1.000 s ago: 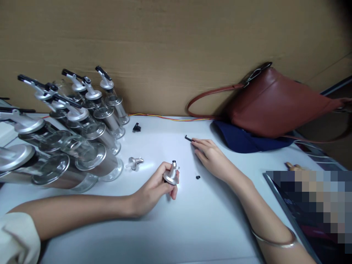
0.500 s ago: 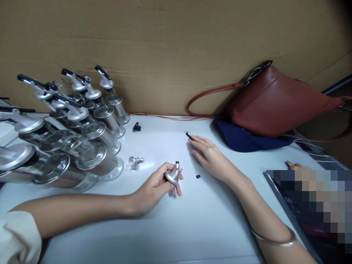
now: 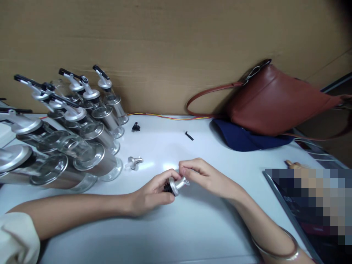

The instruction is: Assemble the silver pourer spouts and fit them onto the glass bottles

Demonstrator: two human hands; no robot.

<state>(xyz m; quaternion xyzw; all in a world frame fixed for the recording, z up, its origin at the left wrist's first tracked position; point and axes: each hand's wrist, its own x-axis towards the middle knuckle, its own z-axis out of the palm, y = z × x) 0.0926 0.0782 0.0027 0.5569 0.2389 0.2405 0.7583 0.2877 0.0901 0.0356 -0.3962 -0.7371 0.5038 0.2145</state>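
In my left hand [image 3: 154, 192] is a silver bottle pourer [image 3: 177, 184], gripped between thumb and fingers. It lies tilted, with its black ribbed stopper towards my palm and its spout pointing right. My right hand [image 3: 205, 176] is at the spout with its fingers pinched together; what they hold, if anything, is hidden. Beyond the hands a thin black lever [image 3: 189, 136] lies on the table. A second silver spout piece [image 3: 134, 162] and a black stopper part [image 3: 135, 127] rest to the left, near the bottles.
Several glass-and-steel bottles [image 3: 103, 161] with pourers crowd the left side. At the back right a brown leather bag [image 3: 272, 102] sits on a dark blue cloth item [image 3: 242, 139]. A dark flat object [image 3: 283, 198], partly pixelated, lies at right. Thin wires [image 3: 162, 116] run along the cardboard wall [image 3: 154, 55].
My right hand has left the black lever and come towards me to the pourer, its fingers now pinched. The pourer has turned from upright to pointing right. The small black piece no longer shows.
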